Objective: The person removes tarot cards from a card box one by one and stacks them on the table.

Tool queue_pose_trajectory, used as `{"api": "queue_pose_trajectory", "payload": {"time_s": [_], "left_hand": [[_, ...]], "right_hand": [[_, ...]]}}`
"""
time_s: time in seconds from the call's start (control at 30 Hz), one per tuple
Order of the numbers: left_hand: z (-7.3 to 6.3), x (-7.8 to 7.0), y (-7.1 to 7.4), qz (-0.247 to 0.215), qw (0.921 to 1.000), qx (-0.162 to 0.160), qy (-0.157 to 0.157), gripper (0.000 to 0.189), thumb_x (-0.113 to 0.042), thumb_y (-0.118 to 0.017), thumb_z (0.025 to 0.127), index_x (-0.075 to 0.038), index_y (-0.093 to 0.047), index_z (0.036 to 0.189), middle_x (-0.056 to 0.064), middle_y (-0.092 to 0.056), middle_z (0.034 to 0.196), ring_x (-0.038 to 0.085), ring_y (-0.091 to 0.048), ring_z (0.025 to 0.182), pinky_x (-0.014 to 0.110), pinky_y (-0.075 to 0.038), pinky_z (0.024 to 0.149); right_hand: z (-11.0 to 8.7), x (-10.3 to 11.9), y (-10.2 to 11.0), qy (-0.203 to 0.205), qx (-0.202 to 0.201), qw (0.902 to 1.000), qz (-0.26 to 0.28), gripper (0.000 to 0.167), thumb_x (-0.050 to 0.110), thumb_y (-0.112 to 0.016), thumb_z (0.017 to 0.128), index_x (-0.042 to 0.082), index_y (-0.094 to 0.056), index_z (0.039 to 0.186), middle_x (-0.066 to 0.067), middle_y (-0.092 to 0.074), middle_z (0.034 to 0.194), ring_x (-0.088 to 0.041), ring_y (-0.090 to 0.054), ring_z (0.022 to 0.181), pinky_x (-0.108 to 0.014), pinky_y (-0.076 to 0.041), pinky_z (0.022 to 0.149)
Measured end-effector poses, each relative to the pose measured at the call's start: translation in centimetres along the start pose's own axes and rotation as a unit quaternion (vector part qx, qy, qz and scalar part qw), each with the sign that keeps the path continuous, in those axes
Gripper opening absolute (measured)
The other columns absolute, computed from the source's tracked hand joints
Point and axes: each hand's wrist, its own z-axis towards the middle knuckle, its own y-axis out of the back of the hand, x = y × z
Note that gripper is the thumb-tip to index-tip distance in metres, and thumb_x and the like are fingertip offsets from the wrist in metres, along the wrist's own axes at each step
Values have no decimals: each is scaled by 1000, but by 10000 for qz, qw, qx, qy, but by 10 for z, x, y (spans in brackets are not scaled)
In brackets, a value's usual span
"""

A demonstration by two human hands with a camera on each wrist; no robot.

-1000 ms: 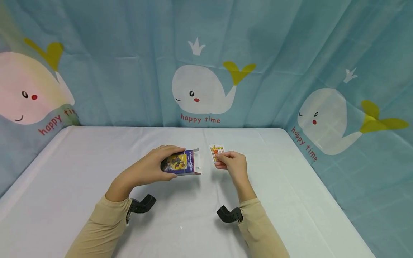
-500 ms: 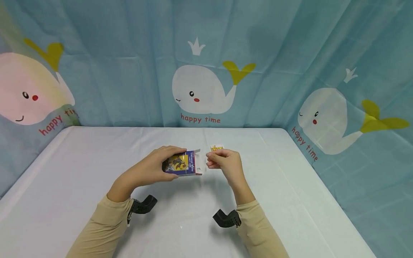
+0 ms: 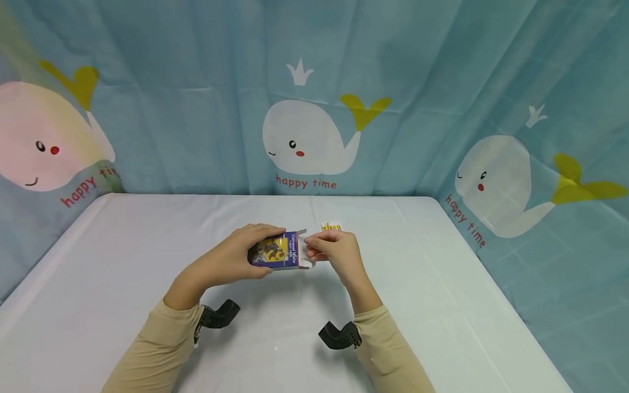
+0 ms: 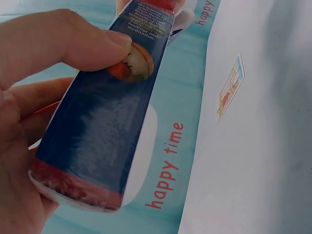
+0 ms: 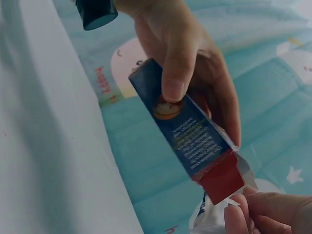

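My left hand [image 3: 231, 254] grips a blue tarot card box [image 3: 280, 251] from its closed end, thumb on one narrow side and fingers on the opposite one. The box is held on its side above the table, its open end facing right with red-and-white flaps spread. At that end, my right hand [image 3: 339, 254] pinches a white flap [image 5: 234, 202] between thumb and fingertips, close to the red flap [image 5: 222, 180]. A single card [image 4: 230, 87] with a yellow and red picture lies on the table, partly covered by my right hand in the head view.
A white cloth covers the table [image 3: 442, 305]. Blue curtains [image 3: 196, 109] with whale prints stand behind it and along the sides. A black camera mount sits on each wrist, the left mount [image 3: 221, 314] and the right mount [image 3: 340, 334].
My right hand has let go of the card, leaving it on the table, and moved left to the box's open end. My left hand and the box have barely shifted.
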Motion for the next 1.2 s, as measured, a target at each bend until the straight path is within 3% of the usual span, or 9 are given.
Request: {"api": "queue_pose_trajectory", "payload": {"time_s": [0.67, 1.2], "left_hand": [[0, -4, -3, -36, 9996, -115, -244, 75, -12, -82, 76, -15, -52, 145, 8, -56, 142, 30, -51, 128, 53, -41, 100], [1, -6, -7, 48, 9993, -84, -357, 75, -12, -83, 76, -12, -52, 144, 6, -58, 141, 28, -51, 129, 55, -38, 103]], "right_hand": [[0, 0, -3, -152, 87, 9996, -214, 21, 16, -75, 88, -4, -74, 93, -6, -72, 73, -11, -68, 62, -27, -59, 62], [0, -3, -4, -161, -14, 9995, -287, 16, 10, -74, 87, -6, -73, 91, -7, -71, 72, -10, -65, 57, -24, -57, 59]]}}
